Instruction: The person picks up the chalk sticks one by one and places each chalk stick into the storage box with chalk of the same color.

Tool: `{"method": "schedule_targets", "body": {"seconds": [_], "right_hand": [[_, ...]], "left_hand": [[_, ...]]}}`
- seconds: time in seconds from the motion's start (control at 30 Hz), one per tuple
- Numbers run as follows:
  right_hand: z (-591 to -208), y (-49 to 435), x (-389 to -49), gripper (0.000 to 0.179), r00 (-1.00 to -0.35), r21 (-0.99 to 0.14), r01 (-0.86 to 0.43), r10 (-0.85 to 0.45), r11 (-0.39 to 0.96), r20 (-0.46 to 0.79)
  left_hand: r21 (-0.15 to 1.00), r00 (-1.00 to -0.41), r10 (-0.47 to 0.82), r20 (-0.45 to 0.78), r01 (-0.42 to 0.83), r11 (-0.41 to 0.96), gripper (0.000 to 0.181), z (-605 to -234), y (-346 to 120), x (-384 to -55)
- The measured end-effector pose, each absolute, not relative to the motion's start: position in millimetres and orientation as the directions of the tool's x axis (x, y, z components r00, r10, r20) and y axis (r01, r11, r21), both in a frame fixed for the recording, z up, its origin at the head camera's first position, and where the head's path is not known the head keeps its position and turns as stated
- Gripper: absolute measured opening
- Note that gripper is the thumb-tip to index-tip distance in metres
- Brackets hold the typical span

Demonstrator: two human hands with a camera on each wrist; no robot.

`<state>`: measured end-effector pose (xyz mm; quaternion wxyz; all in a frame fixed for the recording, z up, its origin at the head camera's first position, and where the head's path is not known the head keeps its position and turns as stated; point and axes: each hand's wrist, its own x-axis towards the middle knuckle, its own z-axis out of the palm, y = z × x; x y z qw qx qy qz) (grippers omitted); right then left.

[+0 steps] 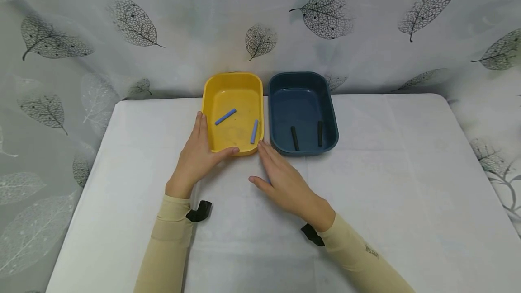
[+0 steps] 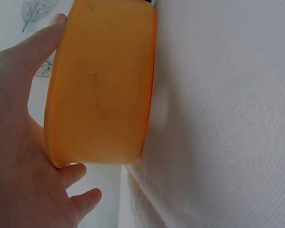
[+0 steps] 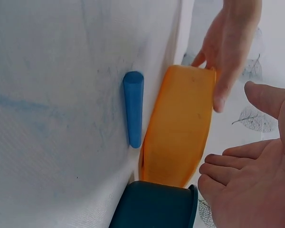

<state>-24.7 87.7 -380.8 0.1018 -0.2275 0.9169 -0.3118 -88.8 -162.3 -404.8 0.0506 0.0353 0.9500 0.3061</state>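
My left hand [image 1: 194,155] rests along the left side and front corner of a yellow tray [image 1: 233,78], fingers straight and thumb lying at the front rim. Inside the tray lie two blue chalk sticks, one slanted [image 1: 225,116] and one near the right wall [image 1: 254,131]. My right hand [image 1: 289,183] is held flat with its fingertips close to the tray's front right corner, thumb spread, holding nothing. Below it, in the right wrist view, another blue chalk stick [image 3: 134,109] lies on the white cloth; the hand mostly hides it in the head view.
A dark blue tray [image 1: 299,76] stands just right of the yellow one, with two black sticks, one left [image 1: 295,138] and one right [image 1: 320,133]. A white cloth [image 1: 386,184] covers the table. Leaf-patterned fabric [image 1: 203,21] rises behind it. A faint blue smear [image 3: 19,100] marks the cloth.
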Motion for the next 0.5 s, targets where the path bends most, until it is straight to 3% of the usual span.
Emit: {"method": "schedule_targets", "body": {"seconds": [0.5], "right_hand": [[-393.5,99.6,-11.4,0.08,-0.863,-0.572,-0.382,-0.501,0.726,-0.059]], "left_hand": [[0.587,-0.993,0.094,-0.072,0.034,0.809,0.135,-404.0,-162.7,-88.5]]}}
